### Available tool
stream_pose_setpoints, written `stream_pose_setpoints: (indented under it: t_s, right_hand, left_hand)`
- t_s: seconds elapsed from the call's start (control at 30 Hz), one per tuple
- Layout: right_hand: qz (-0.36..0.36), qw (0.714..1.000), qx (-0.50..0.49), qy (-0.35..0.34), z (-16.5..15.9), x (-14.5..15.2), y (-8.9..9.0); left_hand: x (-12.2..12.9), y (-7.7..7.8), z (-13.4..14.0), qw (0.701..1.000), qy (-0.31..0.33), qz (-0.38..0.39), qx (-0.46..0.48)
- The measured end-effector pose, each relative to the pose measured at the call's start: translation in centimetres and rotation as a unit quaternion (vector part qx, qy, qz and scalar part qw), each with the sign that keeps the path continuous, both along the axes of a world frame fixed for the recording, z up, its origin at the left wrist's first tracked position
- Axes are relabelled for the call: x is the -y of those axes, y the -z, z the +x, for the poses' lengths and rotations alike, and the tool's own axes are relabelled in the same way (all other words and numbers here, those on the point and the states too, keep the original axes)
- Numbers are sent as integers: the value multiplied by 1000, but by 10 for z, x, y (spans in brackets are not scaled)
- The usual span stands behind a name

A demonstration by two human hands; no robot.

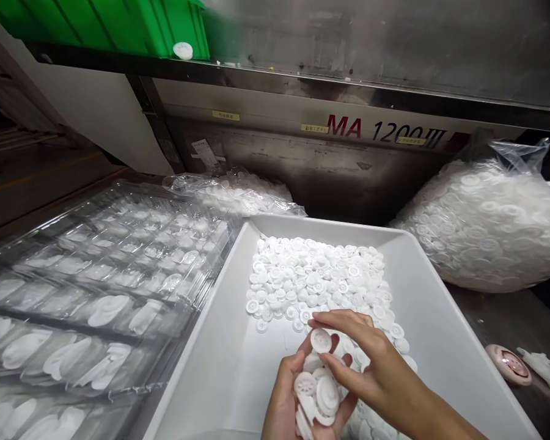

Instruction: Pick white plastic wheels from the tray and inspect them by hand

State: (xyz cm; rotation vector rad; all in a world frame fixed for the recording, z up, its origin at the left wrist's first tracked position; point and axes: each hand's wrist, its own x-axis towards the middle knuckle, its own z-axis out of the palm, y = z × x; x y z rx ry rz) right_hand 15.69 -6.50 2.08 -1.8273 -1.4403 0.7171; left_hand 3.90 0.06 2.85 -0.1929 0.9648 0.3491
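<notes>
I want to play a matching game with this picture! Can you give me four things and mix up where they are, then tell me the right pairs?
Things:
1. white tray
2. green bin
3. big bag of discs
4. clear blister trays

Places:
A. up on the machine ledge, far left
B. right of the tray, against the machine
C. in the middle, under both hands
D. left of the tray

Pairs: 1-C, 2-A, 3-B, 4-D. The left hand cups white discs; the right hand pinches one.
</notes>
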Motion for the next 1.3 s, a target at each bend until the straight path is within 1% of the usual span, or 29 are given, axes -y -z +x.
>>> stream_pose_setpoints:
  t_s: [0.13,0.3,0.37,0.6,0.7,0.83,0.97,1.13,1.3]
  right_hand:
    - [-30,999,-44,-10,2,3,-2]
    - [-79,992,-102,-11,-1,5,-7]
    - [-92,989,-116,-13,-1,5,-8]
    - [-83,982,-167,7,3,6,-7]
    - [-82,983,-167,-7,4,4,-8]
    - [-62,985,-157,-26,6,2,-10]
    - [-40,987,-154,-28,6,0,-13]
    - [-34,984,-175,-5,6,-1,-9]
    - [-44,971,-232,24,10,0,-5]
  left_hand:
    - [0,-4,0,1000,-5,1,5]
    - [1,-3,-2,999,44,27,4]
    - [1,-3,-4,998,48,40,14]
    - [2,0,-5,998,20,50,32]
    - [2,-1,-5,998,14,51,26]
    - [1,-4,-5,999,9,38,12]
    - [2,-4,-4,999,6,32,14]
    - [2,-3,-4,1000,-4,23,10]
    - [0,-3,-6,1000,0,26,0]
